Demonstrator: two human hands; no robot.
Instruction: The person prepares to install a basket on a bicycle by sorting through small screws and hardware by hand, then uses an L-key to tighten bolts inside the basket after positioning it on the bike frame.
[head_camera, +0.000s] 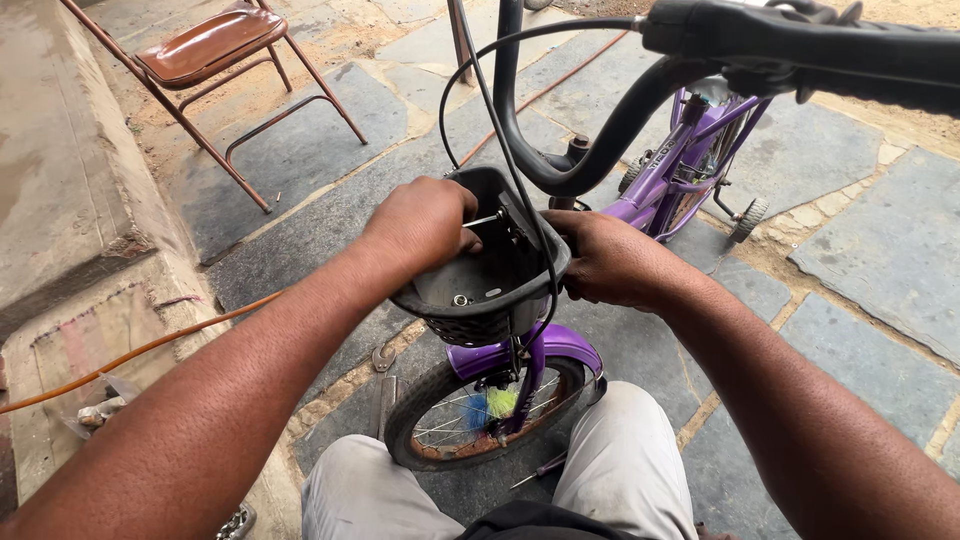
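Upper left of frame: brown folding metal chair (215, 45). Centre: left hand (420, 225) grips a thin silver tool (483, 221) inside the black plastic front basket (485, 285) of the small purple bicycle (655, 195). Right hand (610, 260) clasps the basket's right wall.

A black plastic basket (490, 285), open at the top and slightly tilted, sits at the front of a small purple bicycle (660, 185), above the front wheel (480, 415), with a thin metal tool (484, 220) inside
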